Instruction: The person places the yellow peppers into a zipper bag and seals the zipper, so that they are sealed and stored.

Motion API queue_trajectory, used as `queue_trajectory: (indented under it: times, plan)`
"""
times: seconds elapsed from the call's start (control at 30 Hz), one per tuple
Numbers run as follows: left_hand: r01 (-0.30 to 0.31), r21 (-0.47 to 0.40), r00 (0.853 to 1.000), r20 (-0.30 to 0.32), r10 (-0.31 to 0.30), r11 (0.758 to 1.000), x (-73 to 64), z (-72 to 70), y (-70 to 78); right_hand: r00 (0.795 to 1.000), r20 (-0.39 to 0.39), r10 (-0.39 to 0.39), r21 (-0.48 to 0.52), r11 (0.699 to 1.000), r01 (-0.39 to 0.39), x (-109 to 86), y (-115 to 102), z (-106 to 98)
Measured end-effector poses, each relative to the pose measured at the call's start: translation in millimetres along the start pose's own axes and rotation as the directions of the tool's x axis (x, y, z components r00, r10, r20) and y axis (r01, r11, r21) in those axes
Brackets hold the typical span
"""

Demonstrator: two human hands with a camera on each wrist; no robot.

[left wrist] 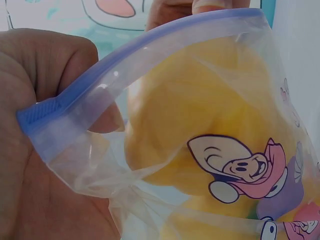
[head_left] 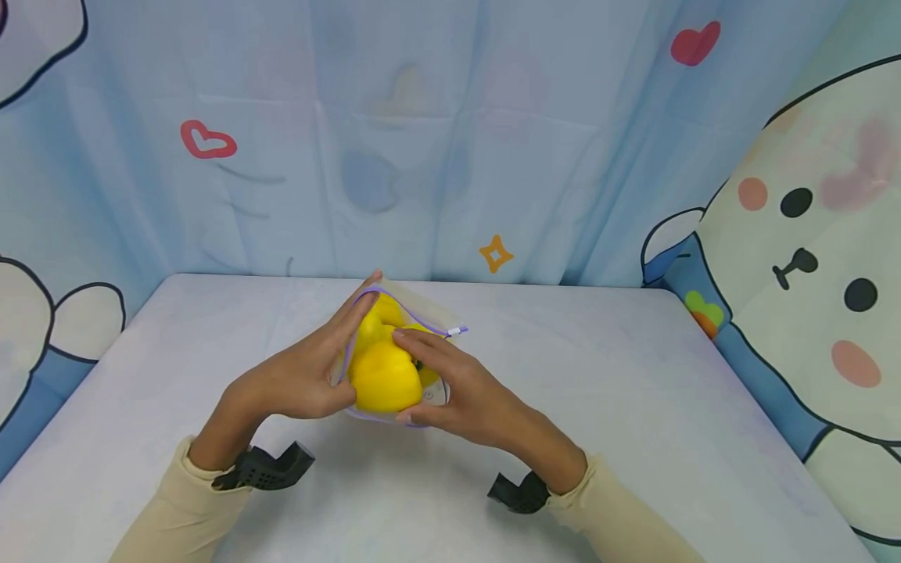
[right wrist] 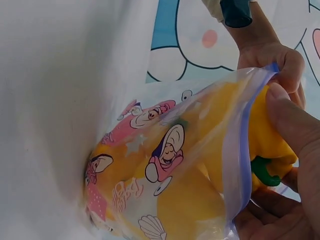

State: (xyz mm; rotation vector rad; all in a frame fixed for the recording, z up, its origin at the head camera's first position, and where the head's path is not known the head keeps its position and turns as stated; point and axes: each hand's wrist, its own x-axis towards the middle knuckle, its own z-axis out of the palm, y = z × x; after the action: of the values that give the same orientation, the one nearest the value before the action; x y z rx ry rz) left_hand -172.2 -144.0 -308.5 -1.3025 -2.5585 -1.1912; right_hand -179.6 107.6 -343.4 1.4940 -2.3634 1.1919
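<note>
A clear zip bag (right wrist: 141,157) with a purple zip rim and cartoon prints stands on the table, its mouth open. Yellow bell peppers show through its printed side in both wrist views. My left hand (head_left: 310,371) grips the bag's rim at the left, its thumb by the mouth. At the mouth, my right hand (head_left: 479,395) holds a yellow bell pepper (head_left: 385,379) between thumb and fingers, partly inside the bag. That pepper's green stem (right wrist: 266,172) shows in the right wrist view. The bag hides the lower peppers in part.
A white-covered table (head_left: 633,407) extends around the bag on all sides. Behind it hangs a light blue curtain (head_left: 436,156) with printed hearts and cartoon animals. Dark wrist mounts (head_left: 271,467) sit on both forearms, by the beige sleeves.
</note>
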Motion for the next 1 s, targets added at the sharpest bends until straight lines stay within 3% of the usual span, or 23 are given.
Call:
queue_trajectory:
  times: [0.43, 0.8, 1.0]
  plan:
    - [0.001, 0.002, 1.0, -0.01, -0.001, 1.0, -1.1, -1.9, 0.1, 0.998, 0.058, -0.016, -0.087, 0.996, 0.021, -3.8, -1, -5]
    - [0.034, 0.0, 0.999, -0.008, -0.034, 0.999, -0.1, -2.6, 1.0, 0.993, 0.027, -0.115, -0.124, 0.985, 0.118, -7.0, 2, -7]
    - [0.036, 0.007, 0.999, -0.009, -0.036, 0.999, -0.7, -4.2, 0.4, 0.984, -0.052, -0.171, -0.05, 0.984, 0.168, -8.1, 3, -10]
